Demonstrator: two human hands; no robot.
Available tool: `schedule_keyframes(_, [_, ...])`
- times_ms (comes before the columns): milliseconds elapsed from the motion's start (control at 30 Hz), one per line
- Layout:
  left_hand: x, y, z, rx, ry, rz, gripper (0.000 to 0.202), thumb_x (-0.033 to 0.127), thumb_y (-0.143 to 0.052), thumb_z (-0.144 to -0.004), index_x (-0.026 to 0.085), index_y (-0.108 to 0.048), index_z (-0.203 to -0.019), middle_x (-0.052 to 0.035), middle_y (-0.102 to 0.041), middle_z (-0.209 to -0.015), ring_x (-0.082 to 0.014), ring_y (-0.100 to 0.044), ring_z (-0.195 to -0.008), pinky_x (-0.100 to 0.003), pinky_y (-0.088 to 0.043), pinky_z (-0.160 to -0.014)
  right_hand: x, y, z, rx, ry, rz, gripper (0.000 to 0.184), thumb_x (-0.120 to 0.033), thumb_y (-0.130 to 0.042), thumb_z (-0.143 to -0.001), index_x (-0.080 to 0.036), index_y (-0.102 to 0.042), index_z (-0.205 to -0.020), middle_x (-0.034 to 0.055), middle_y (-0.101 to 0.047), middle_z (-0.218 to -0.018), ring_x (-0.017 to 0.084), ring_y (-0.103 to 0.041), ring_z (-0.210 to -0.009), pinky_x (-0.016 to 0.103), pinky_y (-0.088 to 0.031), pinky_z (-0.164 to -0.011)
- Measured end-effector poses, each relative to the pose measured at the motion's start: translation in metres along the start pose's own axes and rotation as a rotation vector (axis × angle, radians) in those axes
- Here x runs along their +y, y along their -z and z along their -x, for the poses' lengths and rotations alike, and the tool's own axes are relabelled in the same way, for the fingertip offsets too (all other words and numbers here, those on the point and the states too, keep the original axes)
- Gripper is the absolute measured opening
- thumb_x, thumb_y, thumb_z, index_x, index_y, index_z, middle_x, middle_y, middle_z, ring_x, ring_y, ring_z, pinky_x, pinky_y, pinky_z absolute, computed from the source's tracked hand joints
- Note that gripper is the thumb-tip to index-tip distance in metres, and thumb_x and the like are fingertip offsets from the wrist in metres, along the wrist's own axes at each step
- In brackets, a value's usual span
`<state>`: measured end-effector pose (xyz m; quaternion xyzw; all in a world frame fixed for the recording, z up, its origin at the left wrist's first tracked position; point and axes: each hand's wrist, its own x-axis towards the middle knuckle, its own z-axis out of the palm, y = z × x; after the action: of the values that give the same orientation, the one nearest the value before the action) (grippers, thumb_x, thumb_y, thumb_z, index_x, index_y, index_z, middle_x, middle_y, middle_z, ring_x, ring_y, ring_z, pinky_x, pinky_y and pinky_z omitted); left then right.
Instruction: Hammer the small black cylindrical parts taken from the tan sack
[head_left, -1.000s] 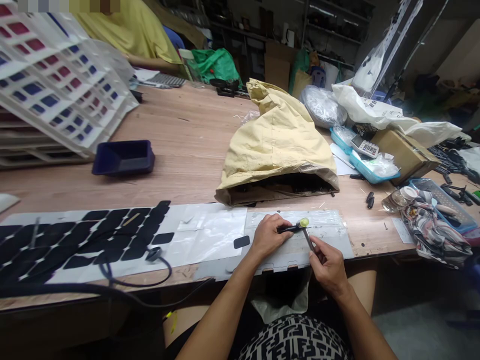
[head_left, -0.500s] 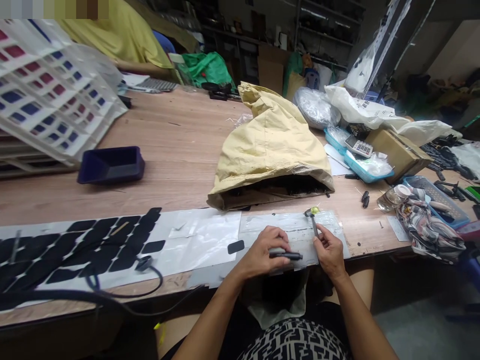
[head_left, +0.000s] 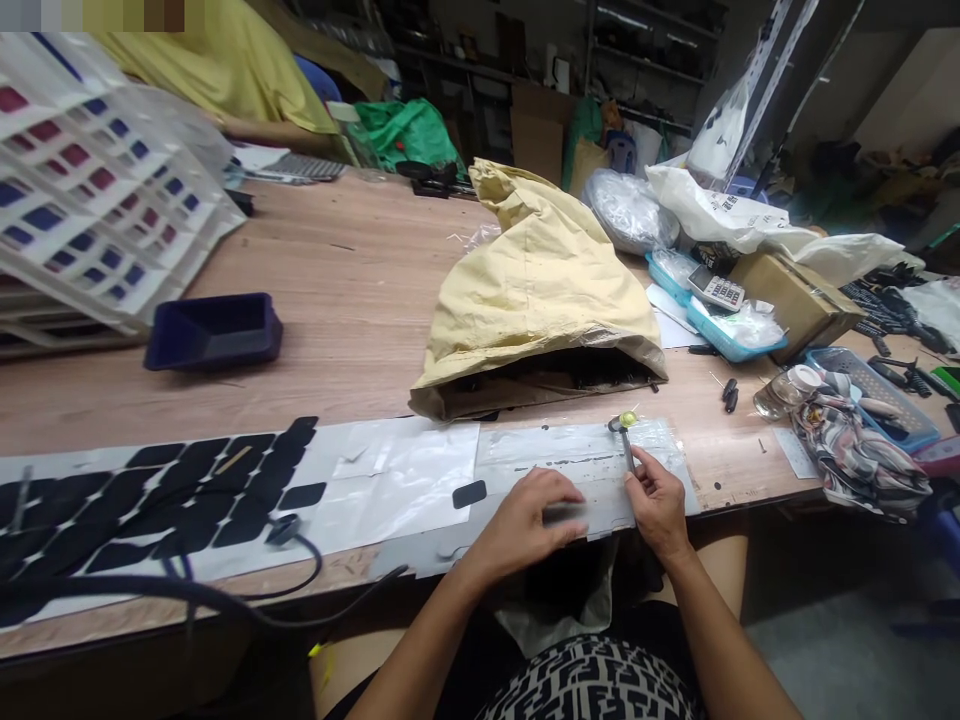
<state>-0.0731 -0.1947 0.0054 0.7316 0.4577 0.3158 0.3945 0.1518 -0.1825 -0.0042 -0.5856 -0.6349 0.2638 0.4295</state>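
Observation:
My left hand (head_left: pixel 529 520) rests near the table's front edge, fingers curled over a slim dark stick-like piece (head_left: pixel 562 514) that is blurred and mostly hidden. My right hand (head_left: pixel 656 500) pinches the handle of a small metal tool (head_left: pixel 627 447) whose yellow-green tipped head (head_left: pixel 627 420) points away from me. Both hands lie on a clear plastic sheet (head_left: pixel 577 455). A small black pad (head_left: pixel 469 494) lies just left of my left hand.
A yellow sack (head_left: pixel 540 280) lies open behind the sheet. Rows of black pads (head_left: pixel 180 490) and a black cable (head_left: pixel 225 590) are at left, a dark blue tray (head_left: pixel 214 332) and white grid racks (head_left: pixel 97 180) beyond. Blue baskets (head_left: pixel 731 335), a box, bags and cloth (head_left: pixel 862 450) crowd the right.
My left hand drew the dark piece away from the tool's head toward the table edge and closed over it. My right hand slid back along the tool handle.

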Motion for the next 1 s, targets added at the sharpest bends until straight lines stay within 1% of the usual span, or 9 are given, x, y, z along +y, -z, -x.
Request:
schedule_keyframes(167, [-0.017, 0.013, -0.069, 0.314, 0.309, 0.133, 0.045, 0.053, -0.066, -0.078, 0.018, -0.075, -0.104, -0.004, -0.07, -0.08, -0.0207, -0.065, -0.075, -0.03, -0.048, -0.068, -0.001, 0.0, 0.0, 0.01, 0.008, 0.018, 0.041, -0.027, -0.059, -0.087, -0.011, -0.071, -0.123, -0.0004, -0.057, -0.071, 0.012, -0.051, -0.057, 0.022, -0.046, -0.054])
schedule_keyframes(233, [-0.022, 0.018, -0.102, 0.425, 0.415, 0.069, 0.045, 0.052, -0.063, -0.08, 0.017, -0.075, -0.106, -0.004, -0.069, -0.077, -0.0218, -0.066, -0.074, -0.03, -0.047, -0.067, -0.001, 0.0, 0.0, 0.01, 0.018, 0.025, 0.042, -0.028, -0.059, -0.087, -0.01, -0.071, -0.123, -0.0005, -0.056, -0.07, 0.012, -0.05, -0.056, 0.023, -0.046, -0.054])
schedule_keyframes(300, [-0.025, 0.021, -0.131, 0.453, 0.559, -0.038, 0.043, 0.051, -0.063, -0.081, 0.02, -0.076, -0.107, -0.0061, -0.072, -0.081, -0.0259, -0.069, -0.084, -0.033, -0.048, -0.073, 0.0, 0.0, 0.0, 0.009, 0.027, 0.027, 0.042, -0.027, -0.058, -0.087, -0.009, -0.07, -0.123, -0.0008, -0.055, -0.069, 0.012, -0.049, -0.055, 0.023, -0.045, -0.054])
schedule_keyframes(400, [-0.027, 0.02, -0.161, 0.413, 0.73, -0.133, 0.047, 0.056, -0.064, -0.078, 0.027, -0.074, -0.114, -0.0096, -0.076, -0.102, -0.0343, -0.068, -0.104, -0.04, -0.049, -0.084, 0.0, -0.001, 0.0, 0.008, 0.038, 0.026, 0.043, -0.027, -0.057, -0.087, -0.007, -0.07, -0.123, -0.0012, -0.055, -0.068, 0.011, -0.048, -0.053, 0.024, -0.046, -0.055])
schedule_keyframes(533, [-0.028, 0.019, -0.177, 0.395, 0.778, -0.141, 0.05, 0.057, -0.066, -0.076, 0.03, -0.072, -0.118, -0.0117, -0.073, -0.119, -0.0397, -0.066, -0.111, -0.046, -0.048, -0.087, 0.0, -0.001, 0.0, 0.01, 0.042, 0.031, 0.042, -0.026, -0.057, -0.086, -0.008, -0.07, -0.122, -0.0018, -0.055, -0.067, 0.011, -0.048, -0.052, 0.024, -0.045, -0.055])
schedule_keyframes(700, [-0.025, 0.028, -0.157, 0.41, 0.734, -0.129, 0.041, 0.053, -0.065, -0.077, 0.025, -0.075, -0.106, -0.0099, -0.076, -0.104, -0.0336, -0.069, -0.101, -0.038, -0.048, -0.079, 0.0, 0.0, 0.0, 0.017, 0.047, 0.03, 0.041, -0.026, -0.057, -0.086, -0.01, -0.07, -0.121, -0.0021, -0.056, -0.066, 0.011, -0.048, -0.053, 0.023, -0.045, -0.054])
schedule_keyframes(800, [-0.021, 0.032, -0.12, 0.412, 0.5, -0.09, 0.034, 0.049, -0.065, -0.075, 0.019, -0.074, -0.089, -0.0064, -0.074, -0.087, -0.0265, -0.068, -0.086, -0.032, -0.046, -0.072, -0.001, 0.0, 0.0, 0.013, 0.049, 0.03, 0.041, -0.025, -0.057, -0.086, -0.011, -0.07, -0.122, -0.0018, -0.056, -0.067, 0.011, -0.049, -0.053, 0.023, -0.045, -0.054])
schedule_keyframes(867, [-0.02, 0.03, -0.09, 0.339, 0.332, -0.05, 0.029, 0.046, -0.065, -0.075, 0.019, -0.072, -0.082, -0.0035, -0.072, -0.081, -0.022, -0.065, -0.077, -0.03, -0.044, -0.068, -0.001, 0.0, 0.0, 0.012, 0.047, 0.031, 0.04, -0.025, -0.057, -0.086, -0.011, -0.07, -0.122, -0.0017, -0.056, -0.068, 0.011, -0.049, -0.054, 0.022, -0.045, -0.054])
schedule_keyframes(1000, [-0.021, 0.016, -0.043, 0.146, 0.16, -0.127, 0.017, 0.034, -0.065, -0.074, 0.021, -0.071, -0.083, -0.0014, -0.068, -0.08, -0.02, -0.06, -0.076, -0.031, -0.044, -0.071, -0.001, 0.001, 0.001, 0.011, 0.035, 0.024, 0.04, -0.026, -0.059, -0.086, -0.012, -0.071, -0.122, -0.0015, -0.057, -0.069, 0.011, -0.05, -0.055, 0.022, -0.045, -0.054])
